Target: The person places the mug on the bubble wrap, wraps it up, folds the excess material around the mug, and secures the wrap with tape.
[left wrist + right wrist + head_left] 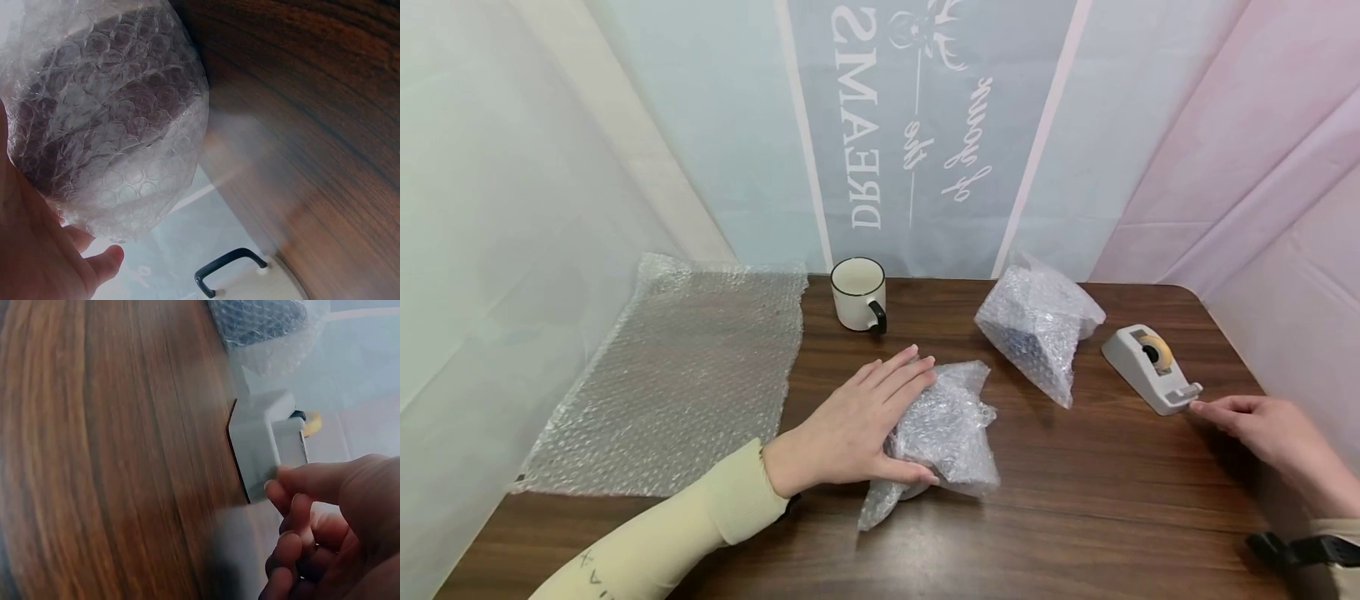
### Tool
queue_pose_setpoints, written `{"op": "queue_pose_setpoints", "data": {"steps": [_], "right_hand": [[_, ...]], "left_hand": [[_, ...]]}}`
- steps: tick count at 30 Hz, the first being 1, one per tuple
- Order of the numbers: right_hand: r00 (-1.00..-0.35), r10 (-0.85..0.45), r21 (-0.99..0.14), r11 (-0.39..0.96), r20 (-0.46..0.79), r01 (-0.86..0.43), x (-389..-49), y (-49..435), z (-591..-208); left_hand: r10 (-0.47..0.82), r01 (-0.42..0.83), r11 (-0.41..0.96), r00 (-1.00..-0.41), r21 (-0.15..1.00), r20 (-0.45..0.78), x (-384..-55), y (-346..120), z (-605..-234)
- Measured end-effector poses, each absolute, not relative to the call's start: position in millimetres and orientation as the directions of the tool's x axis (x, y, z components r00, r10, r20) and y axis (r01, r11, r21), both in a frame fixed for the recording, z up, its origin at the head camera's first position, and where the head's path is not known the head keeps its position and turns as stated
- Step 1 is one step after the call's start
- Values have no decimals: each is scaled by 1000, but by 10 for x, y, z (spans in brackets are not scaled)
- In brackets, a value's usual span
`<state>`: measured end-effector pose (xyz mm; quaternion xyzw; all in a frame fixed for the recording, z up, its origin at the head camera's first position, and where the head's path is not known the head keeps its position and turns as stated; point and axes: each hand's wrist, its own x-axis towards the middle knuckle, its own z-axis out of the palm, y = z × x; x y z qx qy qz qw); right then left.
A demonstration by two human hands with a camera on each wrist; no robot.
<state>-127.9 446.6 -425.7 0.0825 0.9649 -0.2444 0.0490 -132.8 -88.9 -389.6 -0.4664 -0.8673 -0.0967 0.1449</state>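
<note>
My left hand (857, 425) lies over the left side of a bubble-wrapped bundle (943, 425), fingers extended across its top and thumb along its near side. Something dark shows through the wrap (119, 106) in the left wrist view; its kind is hidden. At the right, my right hand (1277, 425) has thumb and forefinger together at the cutter end of a white tape dispenser (1142, 367). They pinch right at its front edge in the right wrist view, where the tape end is mostly hidden by the fingertips (290, 478). The yellowish tape roll (1157, 353) sits in the dispenser.
A white mug (857, 296) with a black rim and handle stands at the back of the wooden table (1075, 517). Another bubble-wrapped bundle (1037, 321) is right of it. A flat bubble wrap sheet (677, 375) covers the left side. Fabric curtains surround the table.
</note>
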Motion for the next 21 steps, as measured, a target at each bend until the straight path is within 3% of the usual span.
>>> {"op": "queue_pose_setpoints", "data": {"steps": [5,11,16,21], "right_hand": [[-991,72,-469,875,-116,119,-1226,4434,-4325],[-994,-74,-634,773,-80,-6,-1115,4098,-4218],[-975,-214,-718,671,55,-188,-1014,3539,-3996],[-907,-366,-786,490,206,-376,-936,3017,-3833]], "left_hand": [[785,841,540,-520,39,336,-1327,-883,-3890],[783,837,545,-530,52,326,-1332,-897,-3882],[786,838,543,-530,54,318,-1329,-899,-3875],[786,832,551,-542,61,298,-1308,-891,-3851]]}}
